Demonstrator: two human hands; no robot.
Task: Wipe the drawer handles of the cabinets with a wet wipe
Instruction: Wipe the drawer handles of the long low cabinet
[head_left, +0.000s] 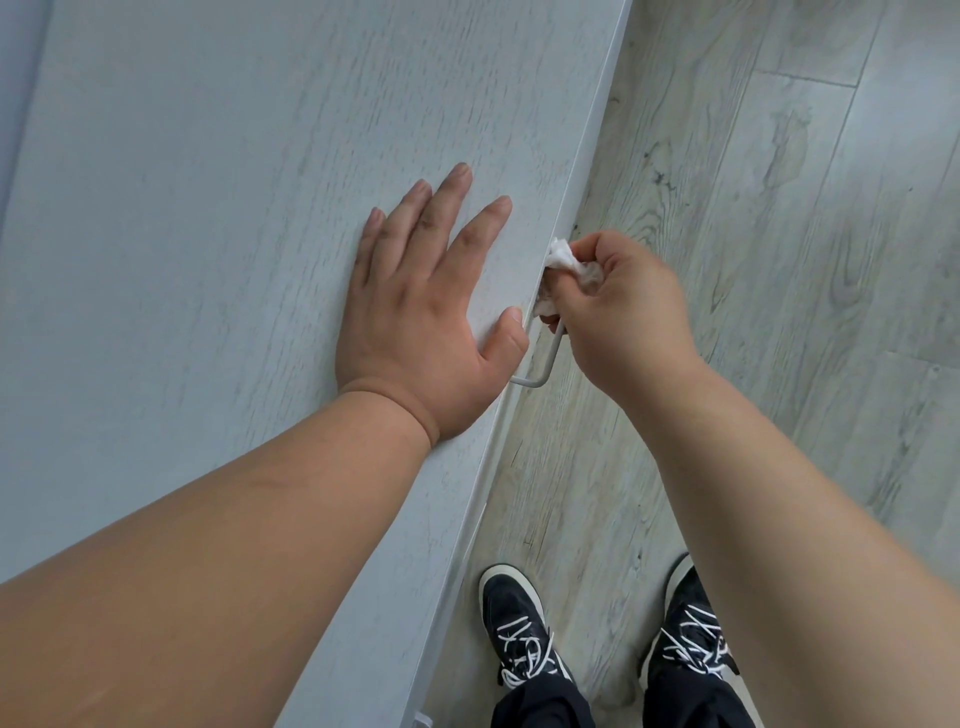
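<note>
My right grip pinches the wet wipe round the drawer handle, just below the tabletop edge. Its bare bar runs along that edge toward me. My left grip rests spread flat on top.

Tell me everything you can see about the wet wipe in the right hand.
The wet wipe is white and crumpled into a small wad, and it looks like thin, soft cloth or paper. The right hand grips it with curled fingers, hiding much of it. It is bunched against the upper end of the thin, pale drawer handle, just beyond the cabinet top's front edge. Dampness cannot be judged.
</note>
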